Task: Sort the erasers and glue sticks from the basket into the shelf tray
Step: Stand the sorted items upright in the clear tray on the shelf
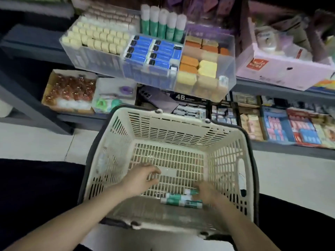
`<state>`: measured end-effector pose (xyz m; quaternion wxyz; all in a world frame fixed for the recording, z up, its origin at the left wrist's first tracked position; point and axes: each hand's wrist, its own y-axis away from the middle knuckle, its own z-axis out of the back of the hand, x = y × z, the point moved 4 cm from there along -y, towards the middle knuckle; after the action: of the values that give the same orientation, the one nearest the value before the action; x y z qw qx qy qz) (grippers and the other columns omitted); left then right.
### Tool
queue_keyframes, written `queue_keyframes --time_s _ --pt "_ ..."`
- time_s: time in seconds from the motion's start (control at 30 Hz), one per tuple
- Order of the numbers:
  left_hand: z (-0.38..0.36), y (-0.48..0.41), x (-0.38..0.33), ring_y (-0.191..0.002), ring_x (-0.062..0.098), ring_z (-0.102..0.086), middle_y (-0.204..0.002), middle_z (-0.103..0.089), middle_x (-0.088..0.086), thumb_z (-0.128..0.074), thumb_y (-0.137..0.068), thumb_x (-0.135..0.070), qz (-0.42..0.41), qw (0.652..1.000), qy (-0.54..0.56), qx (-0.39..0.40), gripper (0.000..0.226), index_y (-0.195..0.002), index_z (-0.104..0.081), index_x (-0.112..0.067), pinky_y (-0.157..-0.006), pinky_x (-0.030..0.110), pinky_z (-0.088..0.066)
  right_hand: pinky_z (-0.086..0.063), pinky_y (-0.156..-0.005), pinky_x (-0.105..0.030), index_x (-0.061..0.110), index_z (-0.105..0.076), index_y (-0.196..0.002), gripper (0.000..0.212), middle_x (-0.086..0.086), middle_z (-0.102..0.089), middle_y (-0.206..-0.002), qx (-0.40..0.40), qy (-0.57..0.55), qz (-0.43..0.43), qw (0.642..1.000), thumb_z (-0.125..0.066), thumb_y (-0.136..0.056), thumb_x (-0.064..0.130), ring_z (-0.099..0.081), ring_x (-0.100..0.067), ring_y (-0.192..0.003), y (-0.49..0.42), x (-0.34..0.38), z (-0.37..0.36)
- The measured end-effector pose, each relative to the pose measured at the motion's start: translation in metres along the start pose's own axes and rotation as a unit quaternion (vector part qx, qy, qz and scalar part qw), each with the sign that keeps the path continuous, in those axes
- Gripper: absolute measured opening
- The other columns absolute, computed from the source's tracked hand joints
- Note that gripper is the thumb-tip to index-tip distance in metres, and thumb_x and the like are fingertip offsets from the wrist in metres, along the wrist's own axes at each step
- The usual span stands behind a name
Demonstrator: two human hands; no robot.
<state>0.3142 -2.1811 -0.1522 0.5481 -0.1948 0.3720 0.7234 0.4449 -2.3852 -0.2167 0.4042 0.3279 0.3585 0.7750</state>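
A: Head view. Basket [172, 130], cream slatted plastic with dark handles, sits on the pale tiled floor [36, 142] in front of the shelf [272, 87].

B: Contents?

A: Loose glue sticks [178, 200], green with white caps. They lie on their sides on the basket's bottom against the near wall, towards the near right corner. At least two, touching each other; exact count unclear through blur.

B: Hands?

A: Both are inside the basket. Left hand [142, 177] is over the middle of the bottom, left of the loose glue sticks and apart from them. Its fingers [154, 170] are loosely bent, released, with nothing in them. Right hand [207, 193] is at the sticks' right ends and lies over the uppermost one. Motion blur: cannot tell whether it grasps that stick or only touches it.

B: Shelf tray?

A: Shelf tray [231, 57], clear plastic, is at the shelf's front edge, above the basket's far wall.
- Left compartment: cream erasers [96, 37] in rows.
- Middle compartment: blue-sleeved erasers [143, 51], with five upright glue sticks [163, 24] in a row behind them.
- Right compartment: orange and yellow erasers [199, 64].

B: Neighbours?

A: Pink box [281, 69] just beside the tray's right wall.
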Motion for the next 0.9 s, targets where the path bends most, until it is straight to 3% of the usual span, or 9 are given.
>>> queue_keyframes --time_s 0.13,0.23,0.33,0.47,0.57,0.67,0.77,0.9 --pt "-0.066 -0.05 0.01 -0.108 0.01 -0.057 -0.123 -0.061 0.0 -0.062 -0.09 -0.021 0.06 0.988 0.044 0.133 0.034 -0.123 -0.058 -0.014 -0.092 0.015 -0.041 -0.039 -0.093 -0.024 0.009 -0.05 -0.131 0.053 -0.009 -0.05 -0.134 0.027 0.038 0.0 0.999 -0.07 -0.084 0.024 -0.049 -0.023 -0.12 -0.02 -0.02 -0.008" --pt "-0.114 -0.065 0.014 -0.115 0.018 -0.055 -0.13 -0.056 0.006 -0.065 -0.088 -0.017 0.083 0.971 0.036 0.223 0.042 -0.129 -0.054 -0.01 -0.096 0.021 -0.042 -0.044 -0.087 -0.029 0.012 -0.058 -0.117 0.044 -0.009 -0.059 -0.118 0.049 0.086 0.002 0.995 -0.073 -0.079 0.028 -0.057 -0.025 -0.108 -0.033 -0.03 -0.016" --pt "-0.141 -0.068 0.025 -0.119 0.023 -0.053 -0.133 -0.054 0.009 -0.067 -0.087 -0.017 0.097 0.959 -0.002 0.265 0.046 -0.13 -0.053 -0.008 -0.1 0.03 -0.043 -0.05 -0.081 -0.034 0.013 -0.063 -0.107 0.035 -0.011 -0.065 -0.107 0.09 0.118 0.024 0.989 -0.067 -0.081 0.035 -0.062 -0.027 -0.098 -0.037 -0.031 -0.027" --pt "-0.148 -0.074 0.028 -0.109 0.023 -0.057 -0.123 -0.06 0.007 -0.067 -0.087 -0.021 0.094 0.952 -0.049 0.287 0.039 -0.123 -0.058 -0.009 -0.092 0.031 -0.046 -0.047 -0.076 -0.03 0.008 -0.064 -0.108 0.03 -0.01 -0.064 -0.1 0.108 0.108 0.033 0.988 -0.06 -0.089 0.032 -0.061 -0.027 -0.094 -0.036 -0.028 -0.028" --pt "-0.151 -0.072 0.024 -0.09 0.019 -0.057 -0.102 -0.061 0.003 -0.064 -0.088 -0.027 0.102 0.931 -0.089 0.339 0.032 -0.115 -0.062 -0.009 -0.083 0.03 -0.046 -0.042 -0.069 -0.025 0.009 -0.062 -0.11 0.033 -0.003 -0.059 -0.092 0.147 0.048 0.022 0.988 -0.065 -0.087 0.031 -0.058 -0.018 -0.08 -0.033 -0.027 -0.025" --pt "-0.155 -0.068 0.026 -0.083 0.016 -0.054 -0.094 -0.06 0.003 -0.067 -0.086 -0.033 0.119 0.922 -0.095 0.355 0.032 -0.111 -0.064 -0.012 -0.074 0.026 -0.043 -0.046 -0.072 -0.026 0.01 -0.063 -0.111 0.034 -0.005 -0.066 -0.099 0.177 0.024 0.006 0.984 -0.066 -0.085 0.032 -0.06 -0.016 -0.081 -0.032 -0.028 -0.025" --pt "-0.156 -0.064 0.028 -0.081 0.016 -0.055 -0.095 -0.062 0.005 -0.064 -0.089 -0.024 0.151 0.919 -0.044 0.361 0.026 -0.111 -0.062 -0.009 -0.071 0.025 -0.043 -0.046 -0.077 -0.028 0.014 -0.065 -0.107 0.03 -0.003 -0.066 -0.102 0.188 0.037 0.006 0.982 -0.066 -0.084 0.035 -0.059 -0.016 -0.086 -0.032 -0.027 -0.031" --pt "-0.144 -0.057 0.025 -0.069 0.011 -0.049 -0.078 -0.052 -0.004 -0.06 -0.091 -0.02 0.214 0.91 0.074 0.346 0.01 -0.087 -0.056 -0.013 -0.058 0.02 -0.038 -0.048 -0.091 -0.035 0.019 -0.062 -0.107 0.031 -0.001 -0.064 -0.105 0.173 -0.009 -0.009 0.985 -0.068 -0.083 0.037 -0.06 -0.019 -0.096 -0.027 -0.027 -0.03"
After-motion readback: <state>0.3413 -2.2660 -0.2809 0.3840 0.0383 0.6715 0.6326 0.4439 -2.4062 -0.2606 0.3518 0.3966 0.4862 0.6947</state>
